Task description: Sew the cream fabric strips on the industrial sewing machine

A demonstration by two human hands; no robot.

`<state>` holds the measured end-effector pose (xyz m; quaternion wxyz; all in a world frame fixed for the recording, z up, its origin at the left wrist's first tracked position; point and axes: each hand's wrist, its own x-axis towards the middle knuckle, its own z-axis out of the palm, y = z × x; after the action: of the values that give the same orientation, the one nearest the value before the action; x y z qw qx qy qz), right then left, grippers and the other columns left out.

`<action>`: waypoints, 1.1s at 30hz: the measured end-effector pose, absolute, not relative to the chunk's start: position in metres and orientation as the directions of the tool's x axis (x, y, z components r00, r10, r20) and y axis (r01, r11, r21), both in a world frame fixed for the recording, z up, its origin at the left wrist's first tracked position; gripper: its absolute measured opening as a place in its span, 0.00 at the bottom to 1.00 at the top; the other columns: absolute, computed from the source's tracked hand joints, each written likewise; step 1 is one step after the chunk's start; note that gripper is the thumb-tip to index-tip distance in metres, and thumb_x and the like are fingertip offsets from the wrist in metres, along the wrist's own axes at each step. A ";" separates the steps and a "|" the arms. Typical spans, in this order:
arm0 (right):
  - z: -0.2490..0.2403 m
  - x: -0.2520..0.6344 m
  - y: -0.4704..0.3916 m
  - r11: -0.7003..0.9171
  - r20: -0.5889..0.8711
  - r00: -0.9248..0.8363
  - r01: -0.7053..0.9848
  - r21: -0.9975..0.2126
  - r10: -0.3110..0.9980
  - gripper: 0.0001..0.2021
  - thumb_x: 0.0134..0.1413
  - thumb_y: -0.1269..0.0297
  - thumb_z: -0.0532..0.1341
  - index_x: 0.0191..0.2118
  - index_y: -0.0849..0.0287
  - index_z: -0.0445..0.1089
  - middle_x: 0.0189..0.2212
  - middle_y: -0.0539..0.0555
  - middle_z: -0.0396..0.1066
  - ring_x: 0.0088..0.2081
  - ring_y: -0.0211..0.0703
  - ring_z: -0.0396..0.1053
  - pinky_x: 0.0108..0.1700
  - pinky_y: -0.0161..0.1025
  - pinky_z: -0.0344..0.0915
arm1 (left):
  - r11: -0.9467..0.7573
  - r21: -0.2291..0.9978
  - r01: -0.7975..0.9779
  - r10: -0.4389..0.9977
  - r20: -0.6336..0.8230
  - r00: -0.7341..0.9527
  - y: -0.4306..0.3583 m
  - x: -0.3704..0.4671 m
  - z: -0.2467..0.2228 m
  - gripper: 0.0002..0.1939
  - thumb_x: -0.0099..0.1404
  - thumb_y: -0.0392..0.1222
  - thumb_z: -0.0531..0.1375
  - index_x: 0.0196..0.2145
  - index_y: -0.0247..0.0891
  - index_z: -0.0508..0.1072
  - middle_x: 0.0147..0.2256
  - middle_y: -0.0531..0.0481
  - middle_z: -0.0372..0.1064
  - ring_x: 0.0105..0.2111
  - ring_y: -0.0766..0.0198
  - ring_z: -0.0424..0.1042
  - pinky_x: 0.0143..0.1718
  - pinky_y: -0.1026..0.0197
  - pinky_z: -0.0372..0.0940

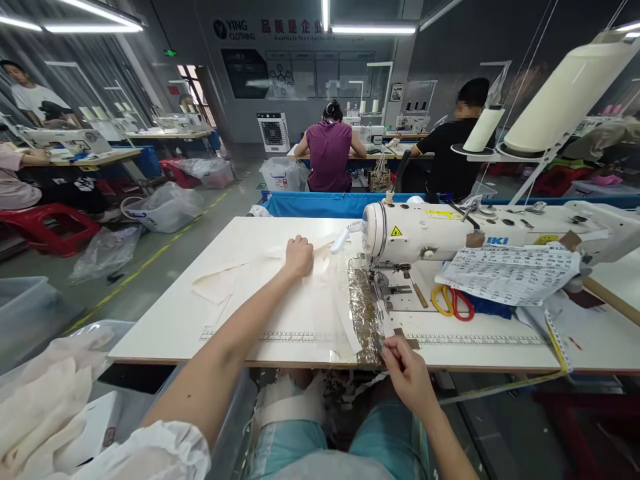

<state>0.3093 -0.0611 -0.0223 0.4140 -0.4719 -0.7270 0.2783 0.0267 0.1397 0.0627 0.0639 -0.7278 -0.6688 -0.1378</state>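
My left hand (299, 257) is on the white sewing table, closed over a thin pale fabric piece (324, 259) left of the machine head. Its fingertips are partly hidden. More pale fabric (219, 281) lies flat and creased to its left. At the table's front edge, my right hand (407, 370) is closed in a pinch; what sits between thumb and finger is too small to name. Just beyond it is the shiny brown taped plate (364, 303) below the needle area of the white sewing machine (415, 230).
Yellow- and red-handled scissors (453, 302) lie under the machine arm, beside a printed paper sheet (510, 270). A tape measure (557, 340) hangs over the front edge. Thread cones (555, 93) stand at upper right. A bin of pale fabric (45, 393) is at lower left. Co-workers sit ahead.
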 end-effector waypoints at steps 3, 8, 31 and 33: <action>-0.022 0.308 -0.059 0.389 0.336 -0.195 0.446 -0.806 0.921 0.11 0.67 0.56 0.52 0.37 0.56 0.64 0.20 0.43 0.56 0.21 0.35 0.55 0.24 0.33 0.52 | -0.157 0.161 0.975 0.945 0.311 0.101 0.113 0.003 0.066 0.15 0.71 0.46 0.60 0.51 0.36 0.71 0.50 0.44 0.70 0.46 0.58 0.72 0.48 0.49 0.70; -0.008 0.294 -0.064 0.345 0.283 -0.240 0.278 -0.897 0.929 0.11 0.67 0.54 0.52 0.38 0.55 0.64 0.22 0.44 0.56 0.22 0.36 0.56 0.24 0.33 0.55 | -0.218 0.407 0.887 0.879 0.476 -0.003 0.040 -0.035 0.070 0.08 0.67 0.40 0.57 0.41 0.41 0.76 0.31 0.51 0.75 0.31 0.62 0.74 0.37 0.60 0.68; 0.026 0.243 -0.132 0.125 0.135 -0.897 -0.091 -0.988 0.420 0.19 0.63 0.45 0.54 0.29 0.54 0.64 0.32 0.54 0.69 0.38 0.44 0.69 0.44 0.42 0.68 | -0.034 0.933 0.357 0.666 -0.246 0.704 -0.164 -0.014 0.082 0.16 0.68 0.42 0.58 0.53 0.40 0.70 0.30 0.53 0.75 0.25 0.69 0.68 0.25 0.70 0.58; 0.019 0.258 -0.130 0.131 0.052 -0.891 0.009 -0.991 0.451 0.19 0.63 0.45 0.54 0.30 0.55 0.65 0.31 0.53 0.68 0.34 0.42 0.67 0.39 0.40 0.67 | 0.015 0.899 0.438 0.649 -0.341 0.680 -0.166 -0.036 0.072 0.16 0.66 0.44 0.60 0.50 0.39 0.72 0.26 0.54 0.73 0.23 0.67 0.68 0.24 0.69 0.57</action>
<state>0.2584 -0.1301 0.0188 0.1727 -0.1573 -0.7320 0.6401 -0.0356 -0.1656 0.0718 -0.5958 -0.6963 -0.3903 -0.0888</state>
